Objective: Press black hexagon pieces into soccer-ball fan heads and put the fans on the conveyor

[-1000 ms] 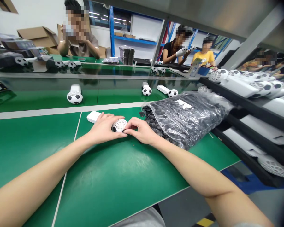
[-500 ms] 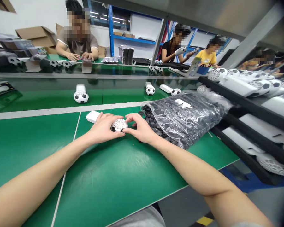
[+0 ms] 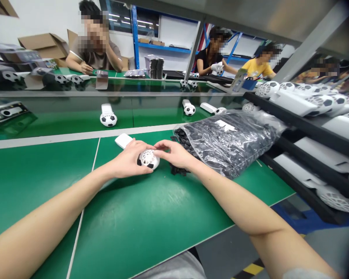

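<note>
My left hand (image 3: 130, 158) is wrapped round a white device (image 3: 123, 140) with a football-patterned round head (image 3: 149, 159), low over the green tabletop (image 3: 151, 224). The device's white body sticks out beyond my fingers. My right hand (image 3: 171, 153) is closed in a pinch at the upper right of the round head; whatever lies between its fingertips is too small to make out. Small black pieces (image 3: 178, 169) lie beside my right wrist, near the mouth of a clear plastic bag (image 3: 235, 141) full of black pieces.
Beyond the table edge, football-headed devices (image 3: 108, 116) lie on a green conveyor (image 3: 61, 118). Black trays (image 3: 308, 192) at the right hold many white devices. Across the line, a person (image 3: 95, 50) sits near cartons, and others work further right.
The round head has turned and shows more of its white side. My right fingers have closed in on it. Devices on the conveyor have shifted right. The person opposite has raised a hand.
</note>
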### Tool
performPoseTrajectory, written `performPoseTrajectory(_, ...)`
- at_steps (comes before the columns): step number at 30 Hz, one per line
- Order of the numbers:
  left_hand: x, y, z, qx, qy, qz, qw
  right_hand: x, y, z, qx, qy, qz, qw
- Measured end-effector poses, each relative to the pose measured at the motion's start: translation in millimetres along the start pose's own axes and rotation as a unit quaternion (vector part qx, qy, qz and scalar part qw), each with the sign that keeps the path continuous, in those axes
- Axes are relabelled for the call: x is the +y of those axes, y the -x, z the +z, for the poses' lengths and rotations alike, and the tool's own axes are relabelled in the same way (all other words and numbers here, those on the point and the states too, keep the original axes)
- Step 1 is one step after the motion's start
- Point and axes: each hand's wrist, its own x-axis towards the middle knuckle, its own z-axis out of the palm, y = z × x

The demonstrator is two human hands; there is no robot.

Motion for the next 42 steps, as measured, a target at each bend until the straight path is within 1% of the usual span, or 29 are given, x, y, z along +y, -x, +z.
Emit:
performPoseTrajectory(2,2.9,-0.1,2.6,-0.014,-0.005,0.018,1.000,2.1,0.8,-12.6,0.017,0.122,0.010,0.992)
performPoseTrajectory(4,6.8,-0.1,5.3,0.002,-0.022,0.002,1.000,5.4,2.1,-20.7,0.000,0.212,0.023,0.977)
performPoseTrajectory(6,10.3,0.8,4.8,0.005,-0.034,-0.017,0.999,7.7,3.0,-22.5,-0.033,0.255,0.030,0.966)
performPoseTrajectory(9,12.9,4.3,-2.8,-0.032,-0.016,-0.032,0.999,7.3,2.1,-18.6,-0.054,0.271,0.029,0.961)
performPoseTrajectory(11,12.6,6.9,-8.3,-0.062,0.022,-0.033,0.997,6.4,0.8,-16.5,-0.059,0.270,0.035,0.961)
performPoseTrajectory(13,11.5,8.7,-10.0,-0.080,0.050,-0.034,0.995,7.2,-0.1,-16.6,-0.061,0.263,0.050,0.962)
performPoseTrajectory(16,9.7,8.8,-4.7,-0.070,0.053,-0.038,0.995,10.9,0.3,-19.7,-0.061,0.249,0.054,0.965)
performPoseTrajectory(19,8.7,7.1,1.9,-0.053,0.053,-0.033,0.997,12.6,2.1,-22.4,-0.056,0.225,0.031,0.972)
performPoseTrajectory(23,7.3,6.2,0.4,-0.076,0.070,-0.026,0.994,7.4,4.1,-22.1,-0.034,0.160,0.001,0.986)
performPoseTrajectory(24,6.9,6.4,-1.2,-0.083,0.074,-0.022,0.994,5.2,4.4,-21.6,-0.038,0.128,-0.005,0.991)
performPoseTrajectory(26,5.7,7.1,-4.2,-0.088,0.080,-0.013,0.993,0.5,4.6,-21.1,-0.064,0.049,-0.014,0.997)
performPoseTrajectory(28,4.1,7.7,-5.7,-0.089,0.084,-0.004,0.992,-4.2,4.6,-21.5,-0.080,0.003,-0.033,0.996)
performPoseTrajectory(29,3.1,8.0,-5.8,-0.087,0.085,0.000,0.993,-6.4,4.6,-21.9,-0.075,0.004,-0.050,0.996)
performPoseTrajectory(32,0.0,8.3,-4.1,-0.077,0.090,0.010,0.993,-11.7,5.0,-22.6,-0.029,0.048,-0.105,0.993)
performPoseTrajectory(33,-0.9,8.3,-3.4,-0.074,0.091,0.011,0.993,-12.9,5.5,-22.4,-0.022,0.056,-0.116,0.991)
performPoseTrajectory(35,-2.0,8.2,-2.3,-0.073,0.090,0.010,0.993,-14.6,7.1,-21.0,-0.033,0.052,-0.117,0.991)
performPoseTrajectory(39,-2.3,7.8,-2.4,-0.077,0.084,0.012,0.993,-14.9,11.2,-16.9,-0.082,0.017,-0.088,0.993)
performPoseTrajectory(40,-2.2,7.7,-2.5,-0.075,0.083,0.014,0.994,-14.6,11.7,-15.9,-0.092,0.013,-0.087,0.992)
performPoseTrajectory(42,-1.7,7.4,-2.5,-0.071,0.080,0.016,0.994,-13.6,11.8,-13.4,-0.104,0.013,-0.109,0.988)
